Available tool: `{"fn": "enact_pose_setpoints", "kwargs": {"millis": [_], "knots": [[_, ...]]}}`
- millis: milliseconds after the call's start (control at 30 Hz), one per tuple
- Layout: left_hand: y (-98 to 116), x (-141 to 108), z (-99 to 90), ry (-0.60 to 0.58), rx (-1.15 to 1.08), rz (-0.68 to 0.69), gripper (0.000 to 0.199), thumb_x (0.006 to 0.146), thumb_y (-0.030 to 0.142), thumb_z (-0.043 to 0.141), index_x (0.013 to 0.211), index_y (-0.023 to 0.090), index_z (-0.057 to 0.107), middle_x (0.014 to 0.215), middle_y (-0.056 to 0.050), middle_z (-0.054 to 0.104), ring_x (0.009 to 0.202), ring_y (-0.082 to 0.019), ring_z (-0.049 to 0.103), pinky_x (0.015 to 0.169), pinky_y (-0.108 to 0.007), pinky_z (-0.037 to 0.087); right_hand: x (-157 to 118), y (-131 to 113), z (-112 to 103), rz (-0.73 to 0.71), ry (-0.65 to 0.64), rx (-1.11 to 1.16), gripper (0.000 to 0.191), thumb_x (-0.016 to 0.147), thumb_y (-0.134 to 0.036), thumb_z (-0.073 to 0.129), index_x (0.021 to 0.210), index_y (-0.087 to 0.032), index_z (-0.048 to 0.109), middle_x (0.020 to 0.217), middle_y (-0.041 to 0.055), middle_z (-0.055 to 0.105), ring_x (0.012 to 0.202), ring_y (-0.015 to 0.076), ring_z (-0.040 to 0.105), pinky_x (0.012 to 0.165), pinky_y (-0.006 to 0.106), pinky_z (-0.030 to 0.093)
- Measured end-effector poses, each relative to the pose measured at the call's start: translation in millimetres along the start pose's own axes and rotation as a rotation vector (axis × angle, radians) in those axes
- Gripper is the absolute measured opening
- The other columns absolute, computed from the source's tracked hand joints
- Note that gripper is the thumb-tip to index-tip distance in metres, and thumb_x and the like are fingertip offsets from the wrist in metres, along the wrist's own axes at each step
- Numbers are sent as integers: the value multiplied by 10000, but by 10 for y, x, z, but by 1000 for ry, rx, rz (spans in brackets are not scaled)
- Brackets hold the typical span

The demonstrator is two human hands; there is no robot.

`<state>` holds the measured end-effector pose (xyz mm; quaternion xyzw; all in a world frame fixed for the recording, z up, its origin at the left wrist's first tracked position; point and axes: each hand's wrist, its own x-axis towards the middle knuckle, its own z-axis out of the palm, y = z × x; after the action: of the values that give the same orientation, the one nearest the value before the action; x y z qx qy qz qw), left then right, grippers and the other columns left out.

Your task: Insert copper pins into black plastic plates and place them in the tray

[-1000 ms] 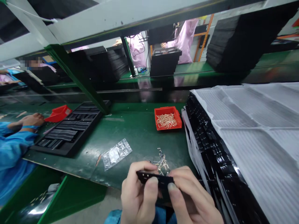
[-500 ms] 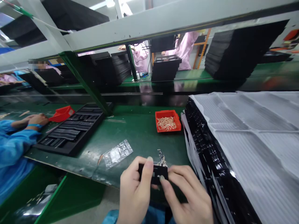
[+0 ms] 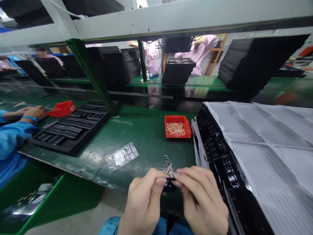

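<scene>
Between my two hands is a small black part (image 3: 170, 185), mostly covered by the fingers. My left hand (image 3: 146, 199) pinches its left end with thumb and forefinger. At its right end, the fingertips of my right hand (image 3: 201, 197) are closed on it too. Just behind the fingers a little heap of small metal pieces (image 3: 168, 166) lies on the green bench (image 3: 146, 143). Farther back stands a red bin (image 3: 178, 135) with many thin pale pieces in it. A clear zip bag (image 3: 123, 156) lies flat to the left of my hands.
At right rises a stack of black trays (image 3: 220, 153) topped by a whitish ribbed sheet (image 3: 274, 147). On the left are a black foam tray (image 3: 70, 130), another red bin (image 3: 63, 109) and a co-worker's hands (image 3: 34, 113). A green crate (image 3: 61, 192) stands below the bench edge.
The black part has been tilted, so its broad face no longer shows. My right thumb has moved off that face to its edge. The camera view has shifted slightly.
</scene>
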<state>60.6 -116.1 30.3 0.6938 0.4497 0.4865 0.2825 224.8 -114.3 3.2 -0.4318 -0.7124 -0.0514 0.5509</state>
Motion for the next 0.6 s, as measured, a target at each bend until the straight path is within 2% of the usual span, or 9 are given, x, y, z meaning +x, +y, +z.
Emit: {"fn": "enact_pose_setpoints", "kwargs": {"millis": [100,200,267,400,467,533,600], "knots": [[-106,-15,-52,-11,119,241,185,1111,272,535,1056,233,707,787,10,765,613,-120,709,615,-209,498,-4,-14,21,116,-24,126,111,1033,-155,608,975,-204,689,920,50,747,878,186,698,778,323,598],[-168,-10,-71,-18,92,325,154,1107,253,547,1117,191,688,741,-5,731,651,-132,726,609,-202,514,10,-44,52,196,-42,171,192,1087,-270,558,921,-215,636,899,37,698,860,165,681,742,281,574],[-186,2,-76,-17,73,337,152,1103,236,552,1131,177,690,754,-25,740,714,-146,754,638,-193,549,22,-66,81,211,-36,178,203,1094,-277,549,910,-218,613,895,29,671,847,152,662,722,261,557],[-206,-34,-63,-1,62,318,189,1088,248,583,1157,173,743,879,-83,801,757,-165,791,684,-202,619,-1,-83,158,223,26,184,196,1070,-166,512,891,-214,576,875,22,618,832,143,623,705,262,531],[-215,-96,-22,52,55,261,198,1074,242,611,1170,218,783,957,-86,823,640,-138,762,641,-210,631,-32,-85,199,208,59,195,201,1050,-124,505,879,-212,565,840,17,601,815,149,608,695,281,526],[-220,-160,37,144,37,228,230,1046,212,655,1208,285,801,1002,-74,836,563,-124,725,595,-229,634,-57,-96,236,207,130,217,222,1066,-155,514,857,-212,560,808,13,591,795,156,602,676,305,523],[-218,-191,86,227,-2,244,298,1028,207,685,1274,344,782,1017,-63,840,647,-166,760,607,-269,649,-64,-117,266,181,222,234,258,1086,-231,553,829,-209,565,795,11,597,778,158,612,665,326,536]]}}
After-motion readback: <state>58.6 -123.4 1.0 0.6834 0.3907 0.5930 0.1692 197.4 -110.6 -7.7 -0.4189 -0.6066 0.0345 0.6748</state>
